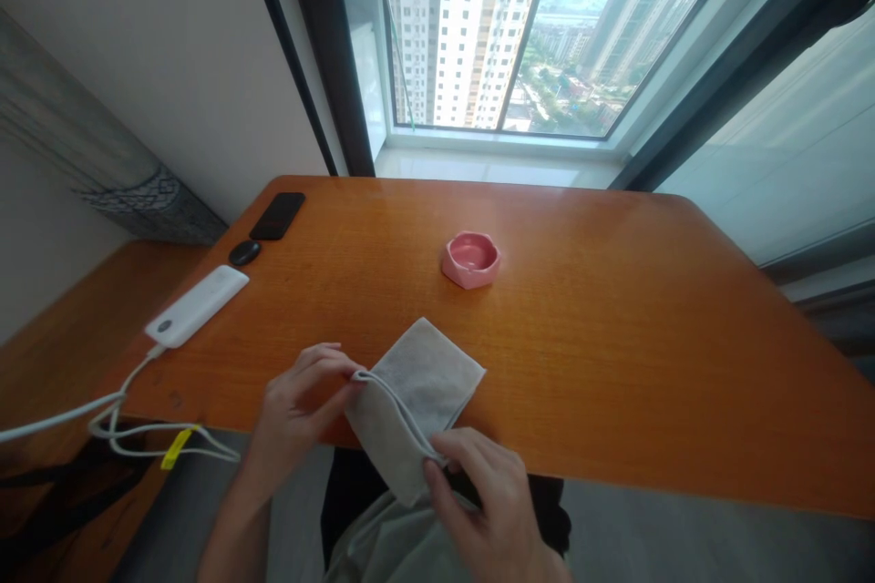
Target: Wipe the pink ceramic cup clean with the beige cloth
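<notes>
A light grey folded cloth (429,369) lies partly on the wooden table near its front edge, with its near part lifted and bent back toward me. My left hand (301,401) pinches the cloth's left corner between thumb and fingers. On the opposite side, my right hand (485,492) grips the right end of the same fold, thumb underneath. The near part of the cloth hangs over the table edge above my lap. Beyond the cloth stands a pink faceted ashtray-like dish (471,260), touched by neither hand.
The wooden table (615,319) reaches toward a window (506,46). At its left side lie a black phone (277,216), a small black oval object (244,252) and a white power bank (197,305). A white cable (127,396) with a yellow tag (178,448) hangs past the left front corner.
</notes>
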`<action>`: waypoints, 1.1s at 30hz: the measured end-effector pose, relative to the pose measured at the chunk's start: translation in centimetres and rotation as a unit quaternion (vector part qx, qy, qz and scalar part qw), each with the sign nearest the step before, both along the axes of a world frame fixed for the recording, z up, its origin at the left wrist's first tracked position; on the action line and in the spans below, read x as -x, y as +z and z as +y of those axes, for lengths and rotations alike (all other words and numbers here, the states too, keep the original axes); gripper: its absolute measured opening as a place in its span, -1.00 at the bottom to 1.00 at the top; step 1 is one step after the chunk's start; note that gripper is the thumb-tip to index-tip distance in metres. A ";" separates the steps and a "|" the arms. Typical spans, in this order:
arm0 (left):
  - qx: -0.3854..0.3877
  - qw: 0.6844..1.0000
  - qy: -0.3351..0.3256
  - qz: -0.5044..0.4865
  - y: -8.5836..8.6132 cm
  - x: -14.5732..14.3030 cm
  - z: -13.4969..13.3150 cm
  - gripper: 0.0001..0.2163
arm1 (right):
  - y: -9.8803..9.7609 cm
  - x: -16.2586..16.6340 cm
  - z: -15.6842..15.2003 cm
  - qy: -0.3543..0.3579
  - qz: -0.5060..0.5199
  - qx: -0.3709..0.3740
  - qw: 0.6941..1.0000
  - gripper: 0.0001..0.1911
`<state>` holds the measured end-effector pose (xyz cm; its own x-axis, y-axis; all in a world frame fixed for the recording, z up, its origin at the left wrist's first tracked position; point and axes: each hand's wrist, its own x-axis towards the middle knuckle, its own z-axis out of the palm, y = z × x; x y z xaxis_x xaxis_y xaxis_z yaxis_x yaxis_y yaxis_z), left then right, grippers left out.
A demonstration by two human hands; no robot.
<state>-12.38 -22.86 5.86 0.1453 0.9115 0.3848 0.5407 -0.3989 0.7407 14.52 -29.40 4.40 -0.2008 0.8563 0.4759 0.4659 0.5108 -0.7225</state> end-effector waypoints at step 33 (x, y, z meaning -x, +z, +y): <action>0.186 0.974 0.075 0.110 -2.8 -8.0 6.5 -0.80 | -2.8 -4.2 5.5 -0.164 -0.129 0.025 0.978 -0.87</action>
